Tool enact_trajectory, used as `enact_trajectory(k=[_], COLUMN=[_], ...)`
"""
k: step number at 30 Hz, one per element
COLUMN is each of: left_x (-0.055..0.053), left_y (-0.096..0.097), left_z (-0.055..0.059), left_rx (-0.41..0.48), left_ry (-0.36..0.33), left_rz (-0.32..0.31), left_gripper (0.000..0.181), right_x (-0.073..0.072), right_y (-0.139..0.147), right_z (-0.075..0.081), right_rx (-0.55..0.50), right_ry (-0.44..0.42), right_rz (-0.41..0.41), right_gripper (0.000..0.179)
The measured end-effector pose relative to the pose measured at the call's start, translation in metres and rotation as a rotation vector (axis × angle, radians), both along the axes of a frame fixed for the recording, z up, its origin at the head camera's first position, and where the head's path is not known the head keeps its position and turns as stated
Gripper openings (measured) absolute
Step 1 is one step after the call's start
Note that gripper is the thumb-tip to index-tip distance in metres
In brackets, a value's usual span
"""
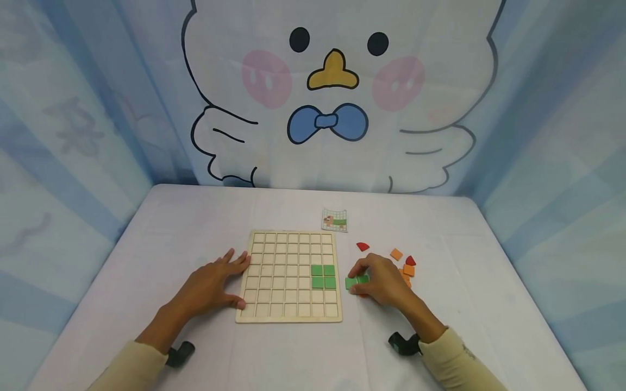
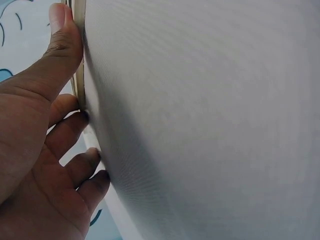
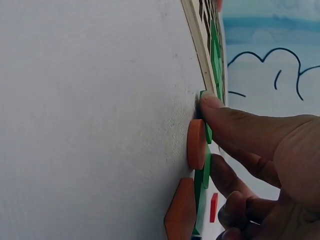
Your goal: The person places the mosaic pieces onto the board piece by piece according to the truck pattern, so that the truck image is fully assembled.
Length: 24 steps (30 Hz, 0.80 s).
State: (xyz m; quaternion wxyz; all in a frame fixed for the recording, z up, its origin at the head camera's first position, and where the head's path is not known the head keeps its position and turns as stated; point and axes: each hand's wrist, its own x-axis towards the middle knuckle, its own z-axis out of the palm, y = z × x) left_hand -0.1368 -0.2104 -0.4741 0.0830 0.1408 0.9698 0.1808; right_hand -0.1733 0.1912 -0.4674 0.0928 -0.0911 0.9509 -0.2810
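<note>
A wooden grid board (image 1: pixel 288 320) lies flat on the table, with several green square tiles (image 1: pixel 323 276) set in cells near its right side. My left hand (image 1: pixel 210 285) rests at the board's left edge, fingers spread, thumb and fingertips touching the rim. Just right of the board, my right hand (image 1: pixel 386 279) pinches a green square tile (image 1: pixel 350 283) between thumb and index finger. More green tiles (image 3: pixel 206 170) lie beneath and beside those fingers, partly hidden. Next to them, the right wrist view shows a round orange piece (image 3: pixel 196 145) and an angular orange piece (image 3: pixel 181 212).
A small picture card (image 1: pixel 335 220) lies behind the board. Right of it are a red wedge piece (image 1: pixel 362 246), an orange square (image 1: pixel 396 254), another red wedge (image 1: pixel 411 260) and more orange pieces (image 1: pixel 408 270). A patterned curtain (image 1: pixel 327 163) hangs behind the white table (image 1: pixel 288 358).
</note>
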Motion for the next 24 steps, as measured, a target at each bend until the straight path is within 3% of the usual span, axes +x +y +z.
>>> enact_trajectory(k=[8,24], left_x=[0.0,0.0], left_y=[0.0,0.0], left_z=[-0.001,-0.003], left_rx=[0.004,-0.004], left_ry=[-0.011,0.01], left_rz=[0.01,0.002], left_gripper=[0.113,0.112], right_x=[-0.003,-0.004], right_y=[-0.006,-0.031], right_z=[-0.001,0.006], right_rx=[-0.033,-0.184], right_ry=[0.028,0.094], right_rz=[0.027,0.005], right_gripper=[0.028,0.016])
